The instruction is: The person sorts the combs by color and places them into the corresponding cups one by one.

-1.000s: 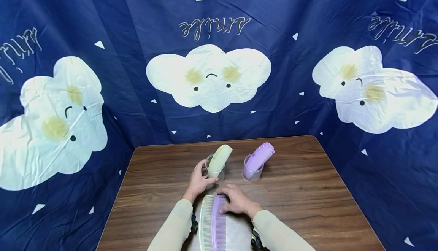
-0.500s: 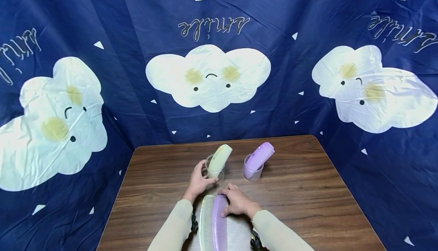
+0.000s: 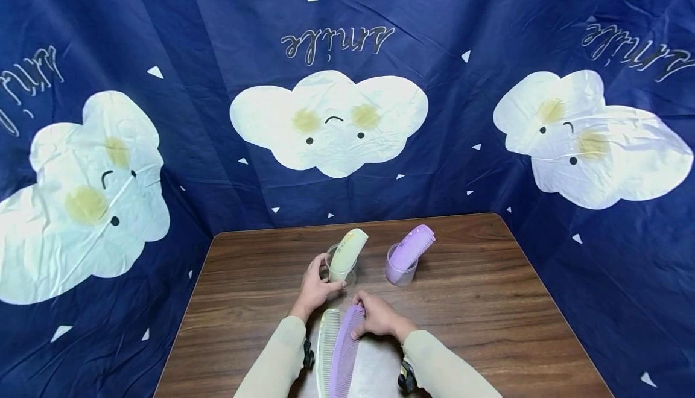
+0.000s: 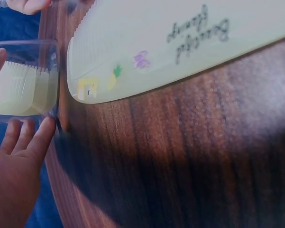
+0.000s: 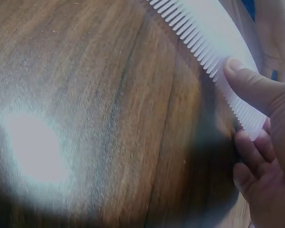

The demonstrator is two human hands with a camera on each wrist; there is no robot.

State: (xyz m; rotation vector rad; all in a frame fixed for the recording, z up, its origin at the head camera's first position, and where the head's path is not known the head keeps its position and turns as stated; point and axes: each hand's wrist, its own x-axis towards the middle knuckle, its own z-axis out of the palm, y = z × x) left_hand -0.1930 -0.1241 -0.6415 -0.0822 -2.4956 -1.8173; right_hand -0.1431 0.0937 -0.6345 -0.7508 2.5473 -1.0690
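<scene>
My left hand (image 3: 315, 283) holds a clear plastic cup (image 4: 48, 95), with its thumb on one side and fingers on the other. A pale green comb (image 3: 349, 252) leans inside that cup. Between finger and thumb, my right hand (image 3: 377, 315) pinches one end of a long purple comb (image 3: 344, 353), which slants toward me. In the right wrist view, the thumb presses on this comb's flat face and its teeth point to the table. Just left of it lies another pale green comb (image 3: 326, 344); the left wrist view shows its printed lettering and small fruit pictures.
A second clear cup (image 3: 399, 278) stands to the right of the first, with a purple comb (image 3: 414, 245) leaning in it. The wood-grain table (image 3: 478, 301) ends at a dark blue cloud-print curtain (image 3: 461, 102) at the back and sides.
The right hand has taken hold of the purple comb and shifted its far end slightly right and away from me, so it now slants. The left hand stays at the cup.
</scene>
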